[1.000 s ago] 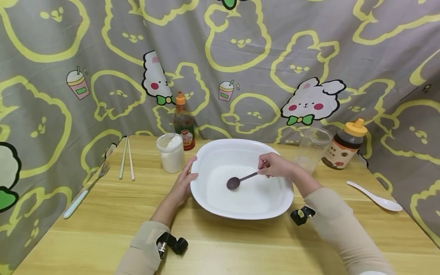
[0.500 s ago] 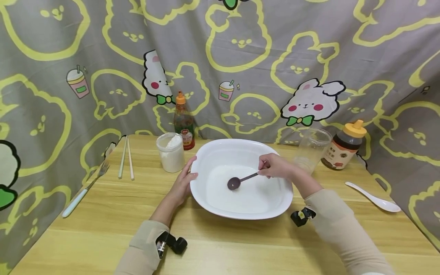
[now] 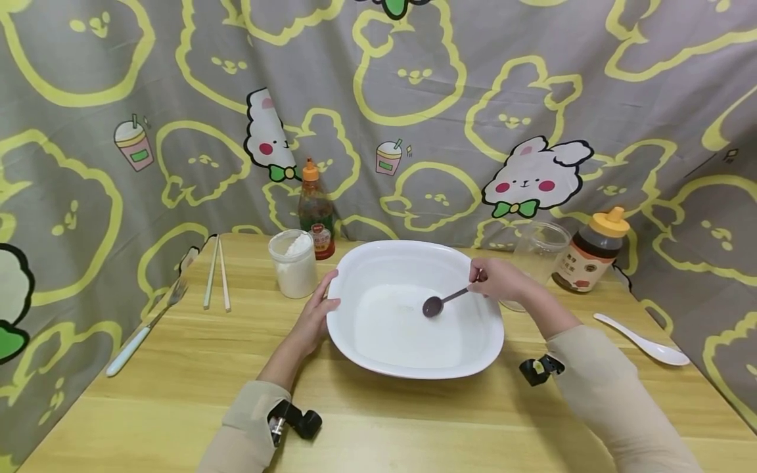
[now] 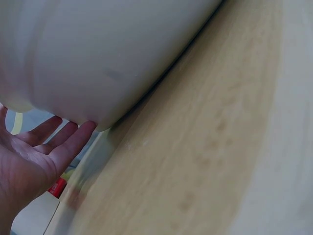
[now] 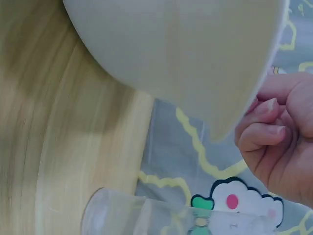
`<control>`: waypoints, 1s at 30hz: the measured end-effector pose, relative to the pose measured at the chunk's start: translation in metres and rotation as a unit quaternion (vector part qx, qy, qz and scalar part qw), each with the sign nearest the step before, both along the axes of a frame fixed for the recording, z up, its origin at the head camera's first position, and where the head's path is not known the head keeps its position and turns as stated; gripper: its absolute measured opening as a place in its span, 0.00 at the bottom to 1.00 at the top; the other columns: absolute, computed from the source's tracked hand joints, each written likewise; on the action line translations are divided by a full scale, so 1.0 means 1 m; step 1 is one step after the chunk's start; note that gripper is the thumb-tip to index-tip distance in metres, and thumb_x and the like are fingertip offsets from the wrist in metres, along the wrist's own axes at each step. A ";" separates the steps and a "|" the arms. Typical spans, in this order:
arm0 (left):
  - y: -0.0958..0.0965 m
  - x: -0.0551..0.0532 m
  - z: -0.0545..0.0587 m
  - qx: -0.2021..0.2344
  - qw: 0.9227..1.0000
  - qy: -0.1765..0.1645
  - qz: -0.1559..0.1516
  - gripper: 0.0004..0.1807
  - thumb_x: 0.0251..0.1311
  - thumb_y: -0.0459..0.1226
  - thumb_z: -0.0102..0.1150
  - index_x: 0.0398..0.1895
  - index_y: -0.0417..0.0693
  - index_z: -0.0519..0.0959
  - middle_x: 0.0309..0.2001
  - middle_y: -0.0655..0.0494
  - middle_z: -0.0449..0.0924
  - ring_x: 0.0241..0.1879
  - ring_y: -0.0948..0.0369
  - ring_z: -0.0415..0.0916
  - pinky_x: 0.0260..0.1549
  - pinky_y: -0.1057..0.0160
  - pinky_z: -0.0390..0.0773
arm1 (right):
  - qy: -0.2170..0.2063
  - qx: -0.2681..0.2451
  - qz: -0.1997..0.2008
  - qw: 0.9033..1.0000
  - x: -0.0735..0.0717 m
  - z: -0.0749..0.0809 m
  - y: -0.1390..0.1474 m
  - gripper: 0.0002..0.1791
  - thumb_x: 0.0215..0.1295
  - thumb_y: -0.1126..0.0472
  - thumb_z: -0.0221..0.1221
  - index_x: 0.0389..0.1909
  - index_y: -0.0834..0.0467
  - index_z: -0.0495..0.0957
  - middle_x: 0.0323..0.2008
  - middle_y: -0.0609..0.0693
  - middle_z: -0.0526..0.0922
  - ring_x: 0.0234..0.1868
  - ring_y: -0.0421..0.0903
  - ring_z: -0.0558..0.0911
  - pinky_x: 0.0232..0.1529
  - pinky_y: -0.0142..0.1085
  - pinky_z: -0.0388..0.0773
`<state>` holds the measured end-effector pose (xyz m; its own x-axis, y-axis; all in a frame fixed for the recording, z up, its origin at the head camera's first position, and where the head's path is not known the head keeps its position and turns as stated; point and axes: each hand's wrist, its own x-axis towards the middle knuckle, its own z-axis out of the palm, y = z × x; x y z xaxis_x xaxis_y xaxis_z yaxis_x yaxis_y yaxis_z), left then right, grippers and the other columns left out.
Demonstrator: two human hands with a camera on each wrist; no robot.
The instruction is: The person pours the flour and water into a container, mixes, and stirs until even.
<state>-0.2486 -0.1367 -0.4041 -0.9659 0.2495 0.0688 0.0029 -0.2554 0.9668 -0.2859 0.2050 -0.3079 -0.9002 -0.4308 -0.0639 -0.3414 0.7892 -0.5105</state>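
A large white basin [image 3: 378, 253] stands in the middle of the table, its floor looking smooth and white. On its left side, my left hand [image 3: 313, 318] holds the rim, thumb over the edge; the left wrist view has its fingertips [image 4: 88, 126] against the outer wall. My right hand [image 3: 497, 279] pinches the thin handle of a small dark spoon [image 3: 433, 307] over the right side of the basin. In the right wrist view the curled fingers [image 5: 261, 134] show beyond the rim, and the basin wall hides the spoon.
Left of the basin are a jar of white powder [image 3: 296, 276], a red sauce bottle [image 3: 316, 223], chopsticks [image 3: 225, 276] and a fork [image 3: 144, 328]. At right stand a clear cup [image 3: 541, 253] and a brown yellow-capped bottle [image 3: 591, 253]; a white spoon [image 3: 644, 338] lies nearby. A patterned curtain [image 3: 414, 98] hangs behind.
My right hand has moved right with the dark spoon, from the basin's centre toward its right side. A faint pale patch shows where the spoon was. My left hand stays at the rim.
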 end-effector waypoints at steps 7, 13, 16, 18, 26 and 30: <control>0.000 0.001 -0.002 -0.004 1.000 0.002 -0.001 0.31 0.56 0.36 0.43 0.64 0.62 0.51 0.63 0.54 0.45 0.53 0.42 0.58 0.41 0.47 0.68 | 0.021 -0.030 -0.020 0.999 -0.015 -0.014 -0.022 0.03 0.53 0.69 0.55 0.26 0.65 0.69 0.16 0.51 0.72 0.18 0.43 0.71 0.20 0.33 0.69; 0.001 0.001 -0.002 -0.005 1.000 0.002 0.000 0.31 0.56 0.36 0.43 0.64 0.62 0.51 0.63 0.54 0.46 0.52 0.43 0.59 0.39 0.51 0.71 | -0.006 -0.047 0.032 0.998 -0.010 -0.021 -0.046 0.02 0.54 0.70 0.53 0.26 0.64 0.69 0.19 0.55 0.74 0.18 0.43 0.71 0.19 0.32 0.67; 0.001 0.001 -0.002 -0.004 1.000 0.002 0.001 0.31 0.56 0.36 0.43 0.64 0.62 0.51 0.63 0.54 0.46 0.52 0.43 0.60 0.38 0.54 0.72 | -0.038 -0.042 0.067 0.996 -0.004 -0.020 -0.047 0.02 0.55 0.69 0.53 0.26 0.62 0.69 0.17 0.53 0.74 0.17 0.43 0.70 0.19 0.31 0.65; 0.001 0.001 -0.001 -0.004 1.000 0.001 0.003 0.31 0.56 0.36 0.43 0.64 0.62 0.52 0.63 0.55 0.47 0.52 0.43 0.60 0.38 0.54 0.72 | -0.049 -0.031 0.088 0.994 0.001 -0.017 -0.042 0.03 0.55 0.69 0.53 0.26 0.61 0.69 0.15 0.51 0.72 0.17 0.42 0.69 0.19 0.31 0.64; -0.001 0.001 0.000 -0.011 1.000 -0.001 0.005 0.31 0.56 0.37 0.43 0.64 0.64 0.51 0.63 0.53 0.47 0.51 0.41 0.60 0.38 0.50 0.71 | -0.042 0.000 0.056 0.998 0.004 0.001 -0.009 0.03 0.54 0.70 0.53 0.25 0.61 0.71 0.17 0.52 0.71 0.19 0.44 0.68 0.21 0.34 0.66; 0.000 0.001 -0.001 -0.008 1.000 -0.002 0.003 0.31 0.56 0.37 0.43 0.64 0.64 0.51 0.63 0.54 0.46 0.52 0.41 0.59 0.40 0.48 0.70 | -0.018 -0.013 0.034 0.999 -0.006 -0.004 -0.007 0.02 0.56 0.69 0.53 0.27 0.63 0.72 0.18 0.54 0.72 0.20 0.45 0.69 0.21 0.35 0.67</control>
